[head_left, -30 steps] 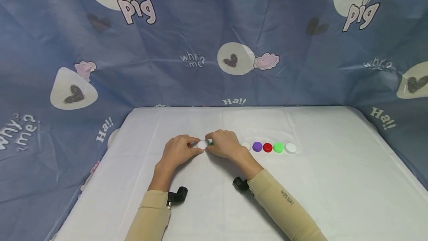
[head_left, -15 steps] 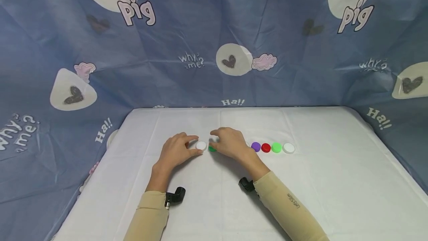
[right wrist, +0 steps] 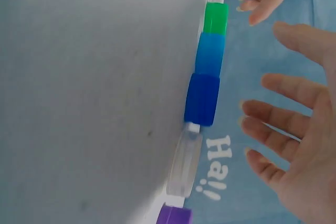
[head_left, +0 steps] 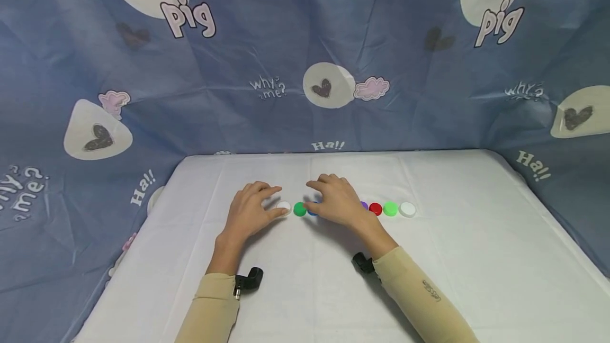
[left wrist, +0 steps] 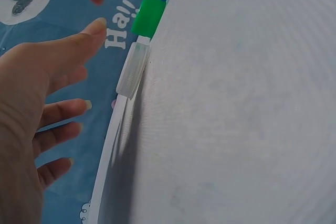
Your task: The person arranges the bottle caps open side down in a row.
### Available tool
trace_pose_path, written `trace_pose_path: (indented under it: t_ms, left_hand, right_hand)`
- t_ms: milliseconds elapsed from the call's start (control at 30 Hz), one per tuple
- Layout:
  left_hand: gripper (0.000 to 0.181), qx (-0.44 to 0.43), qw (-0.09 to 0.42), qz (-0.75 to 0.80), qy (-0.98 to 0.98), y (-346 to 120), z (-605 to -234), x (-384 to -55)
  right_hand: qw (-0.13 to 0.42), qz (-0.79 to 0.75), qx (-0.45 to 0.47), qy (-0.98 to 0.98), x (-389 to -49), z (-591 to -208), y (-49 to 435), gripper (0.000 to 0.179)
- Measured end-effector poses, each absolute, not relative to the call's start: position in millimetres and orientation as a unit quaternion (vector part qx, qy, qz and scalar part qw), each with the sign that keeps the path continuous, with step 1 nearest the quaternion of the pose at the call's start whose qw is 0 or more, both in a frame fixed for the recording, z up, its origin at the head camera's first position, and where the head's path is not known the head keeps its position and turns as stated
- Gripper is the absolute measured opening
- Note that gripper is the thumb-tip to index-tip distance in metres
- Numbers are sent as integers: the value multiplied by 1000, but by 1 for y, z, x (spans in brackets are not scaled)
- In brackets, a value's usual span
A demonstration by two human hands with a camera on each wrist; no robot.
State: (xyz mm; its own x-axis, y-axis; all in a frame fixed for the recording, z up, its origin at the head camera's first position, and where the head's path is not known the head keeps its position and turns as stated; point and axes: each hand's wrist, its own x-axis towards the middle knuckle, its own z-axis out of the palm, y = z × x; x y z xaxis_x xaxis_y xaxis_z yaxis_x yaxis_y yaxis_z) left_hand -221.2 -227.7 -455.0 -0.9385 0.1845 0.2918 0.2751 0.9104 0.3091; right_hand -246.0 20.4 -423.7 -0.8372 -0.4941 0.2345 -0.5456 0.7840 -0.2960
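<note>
A row of round plastic bottle caps lies on the white cloth. My left hand (head_left: 250, 210), thumb and fingers spread, hovers at the left end, its thumb tip overlapping a white cap (head_left: 284, 207) in the head view. Beside that sits a green cap (head_left: 299, 209). My right hand (head_left: 337, 201) is held over the row with loose fingers, partly covering a blue cap (head_left: 312, 209). The right wrist view shows light blue (right wrist: 211, 53), dark blue (right wrist: 202, 99) and clear whitish (right wrist: 185, 163) caps in line, apart from the fingers. Neither hand holds anything.
Rightward the row continues with purple (head_left: 364, 205), red (head_left: 375, 209), light green (head_left: 391, 208) and white (head_left: 407, 209) caps. A white cloth (head_left: 295, 290) covers the table. Behind it hangs a blue printed curtain (head_left: 267, 120).
Both hands have let go of the caps at the left end and spread their fingers. The right hand has drawn back to the right, uncovering the green cap and part of a blue one.
</note>
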Motion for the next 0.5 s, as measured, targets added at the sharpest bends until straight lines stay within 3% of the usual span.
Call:
trace_pose_path:
  t_ms: [500]
  left_hand:
    - [84, -117, 90, -195, -969, -228, -457, -222]
  right_hand:
    - [36, 192, 259, -946, -252, -424, 55, 77]
